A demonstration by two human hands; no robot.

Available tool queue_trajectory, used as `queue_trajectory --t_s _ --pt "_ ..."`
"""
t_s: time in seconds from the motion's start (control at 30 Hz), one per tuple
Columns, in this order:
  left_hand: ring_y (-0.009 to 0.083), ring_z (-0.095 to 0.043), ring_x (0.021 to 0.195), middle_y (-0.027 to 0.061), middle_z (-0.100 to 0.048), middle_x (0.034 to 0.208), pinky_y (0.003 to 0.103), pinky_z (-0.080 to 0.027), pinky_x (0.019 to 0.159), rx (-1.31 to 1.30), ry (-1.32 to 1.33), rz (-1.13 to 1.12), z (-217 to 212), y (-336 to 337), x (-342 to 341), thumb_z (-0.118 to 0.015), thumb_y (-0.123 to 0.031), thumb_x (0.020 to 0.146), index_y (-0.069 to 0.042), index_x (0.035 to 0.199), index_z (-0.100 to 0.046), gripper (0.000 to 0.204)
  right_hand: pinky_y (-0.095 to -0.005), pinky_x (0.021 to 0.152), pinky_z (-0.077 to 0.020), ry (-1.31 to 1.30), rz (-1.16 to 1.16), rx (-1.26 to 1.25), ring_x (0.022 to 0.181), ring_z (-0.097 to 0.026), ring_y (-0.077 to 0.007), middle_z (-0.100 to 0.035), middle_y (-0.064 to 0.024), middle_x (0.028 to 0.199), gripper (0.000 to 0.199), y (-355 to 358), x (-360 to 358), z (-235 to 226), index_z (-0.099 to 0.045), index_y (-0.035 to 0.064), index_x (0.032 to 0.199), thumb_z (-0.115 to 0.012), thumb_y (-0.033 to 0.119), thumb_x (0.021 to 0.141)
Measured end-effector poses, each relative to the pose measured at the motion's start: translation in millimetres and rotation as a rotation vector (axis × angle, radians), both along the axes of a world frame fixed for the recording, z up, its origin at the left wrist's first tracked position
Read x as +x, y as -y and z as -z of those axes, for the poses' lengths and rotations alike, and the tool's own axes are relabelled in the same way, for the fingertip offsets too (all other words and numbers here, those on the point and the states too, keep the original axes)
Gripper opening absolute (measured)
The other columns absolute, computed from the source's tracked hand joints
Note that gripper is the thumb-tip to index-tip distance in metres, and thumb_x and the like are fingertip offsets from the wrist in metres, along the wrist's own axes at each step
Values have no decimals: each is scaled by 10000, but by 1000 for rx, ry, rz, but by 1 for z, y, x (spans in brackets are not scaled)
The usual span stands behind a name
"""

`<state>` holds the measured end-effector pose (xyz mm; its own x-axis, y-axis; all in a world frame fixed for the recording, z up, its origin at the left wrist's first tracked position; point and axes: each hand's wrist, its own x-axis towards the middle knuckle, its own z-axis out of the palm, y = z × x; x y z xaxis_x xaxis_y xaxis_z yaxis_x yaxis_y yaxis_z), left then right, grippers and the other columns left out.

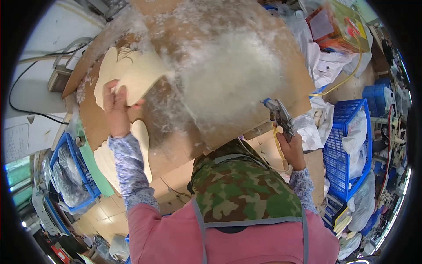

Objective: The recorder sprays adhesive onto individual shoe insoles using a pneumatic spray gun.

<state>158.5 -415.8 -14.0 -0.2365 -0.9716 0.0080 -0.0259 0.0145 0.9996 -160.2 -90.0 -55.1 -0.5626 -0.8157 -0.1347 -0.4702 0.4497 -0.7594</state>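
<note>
My left hand (117,112) grips the edge of a fanned-out bunch of cream insoles (136,72) over the left part of the cardboard; some of its fingers are hidden. More cream insoles (141,147) lie at the near left, partly covered by my left sleeve. In my right hand (292,152) is a metal spray gun (283,119) with a blue tip, pointing left and up, off the cardboard's near right edge. A yellowish hose (278,143) hangs from the gun.
Brown cardboard (290,66) covers the worktable, coated with whitish, stringy residue. An orange and yellow square can (336,28) stands at the back right with a hose. A blue crate (340,152) stands to the right, another blue basket (90,176) to the left.
</note>
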Motion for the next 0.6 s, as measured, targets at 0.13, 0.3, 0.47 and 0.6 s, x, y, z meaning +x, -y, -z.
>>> queue_trajectory --t_s 0.13,0.3,0.47,0.6 --pt "182 -637 605 63 -638 942 246 -487 493 175 -87 141 23 -54 -83 -507 -199 937 -118 1115 -460 201 -319 498 -330 18 13 -40 542 -387 -154 -453 -62 607 143 -5 -12 1 -552 -40 919 -609 49 823" --pt "225 -658 707 144 -580 994 291 -538 513 331 -102 225 145 -99 -130 -485 -106 933 -49 1124 -398 217 -300 511 -359 111 -13 -54 555 -399 -152 -502 -77 657 229 -2 -13 0 -559 -42 1032 -611 39 825" --pt "163 -579 884 134 -530 1065 266 -529 603 244 120 76 170 -130 -131 -486 56 807 11 1251 -367 462 -343 691 -471 126 -217 -23 782 -598 -328 -617 -182 913 357 10 -5 2 -509 -16 1165 -600 28 822" --pt "152 -576 840 120 -541 1040 258 -518 639 304 125 65 171 -129 -121 -465 83 766 25 1243 -375 488 -364 796 -470 192 -388 -32 946 -586 -375 -608 -206 1021 391 31 10 -7 -502 16 1194 -591 23 813"
